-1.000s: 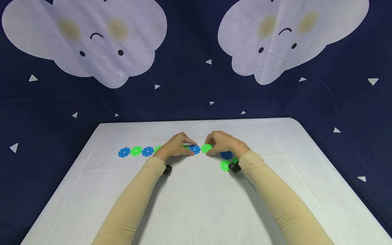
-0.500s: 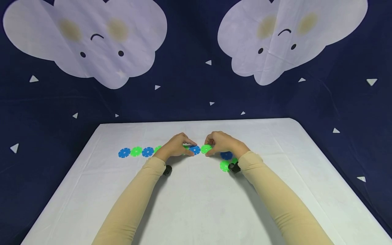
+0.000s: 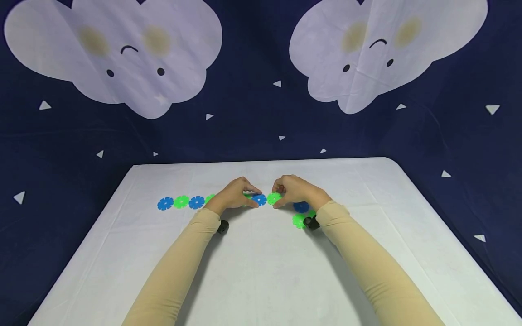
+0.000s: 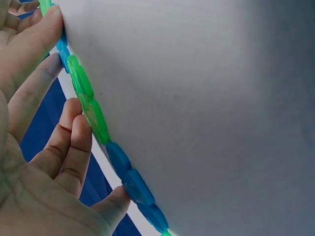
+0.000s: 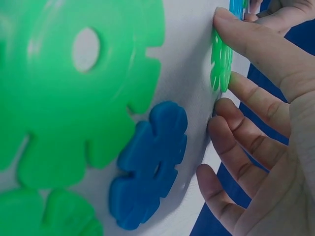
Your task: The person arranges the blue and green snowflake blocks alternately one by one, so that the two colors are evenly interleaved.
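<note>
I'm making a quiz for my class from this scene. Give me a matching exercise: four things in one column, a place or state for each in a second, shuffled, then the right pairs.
Things
1. left hand
2. right hand
3. leftmost disc
4. table

Places or states
A. blue, at the far left end of the row
B. pinches a green disc
C. covered in white, with the discs lying flat on it
D. holds the blue disc at the row's right end

Pairs: 1-D, 2-B, 3-A, 4-C
</note>
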### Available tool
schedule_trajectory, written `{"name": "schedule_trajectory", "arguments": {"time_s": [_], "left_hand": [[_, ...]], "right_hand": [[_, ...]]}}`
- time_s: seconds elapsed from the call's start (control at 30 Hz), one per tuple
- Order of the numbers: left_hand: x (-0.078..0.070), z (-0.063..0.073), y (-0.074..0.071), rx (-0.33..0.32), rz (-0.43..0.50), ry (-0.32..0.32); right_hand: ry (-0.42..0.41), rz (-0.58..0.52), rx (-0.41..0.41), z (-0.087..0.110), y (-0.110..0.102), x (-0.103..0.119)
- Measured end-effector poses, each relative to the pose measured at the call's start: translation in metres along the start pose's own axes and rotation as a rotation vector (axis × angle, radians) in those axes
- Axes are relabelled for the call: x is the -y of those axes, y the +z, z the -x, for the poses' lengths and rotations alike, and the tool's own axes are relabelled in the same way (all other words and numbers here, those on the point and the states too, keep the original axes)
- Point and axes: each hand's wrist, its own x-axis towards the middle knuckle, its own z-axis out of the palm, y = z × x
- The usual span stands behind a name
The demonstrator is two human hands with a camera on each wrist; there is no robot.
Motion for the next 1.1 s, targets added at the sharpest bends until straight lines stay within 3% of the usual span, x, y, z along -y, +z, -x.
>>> {"name": "schedule_trajectory", "arguments": {"time_s": [0.37,0.67,1.1], "left_hand": [[0.0,0.0,0.001,0.004,0.006,0.024],[-0.003,0.0,-0.001,0.016,-0.068,0.033],[-0.003,-0.005,-0.004,0.039,-0.13,0.083]], "right_hand": [[0.001,0.007,-0.006,0.001,0.0,0.001],[-0.003,-0.007,0.01,0.005,-0.006,0.002],[0.085,-0.015,0.091,0.034,-0.025,-0.019]]}}
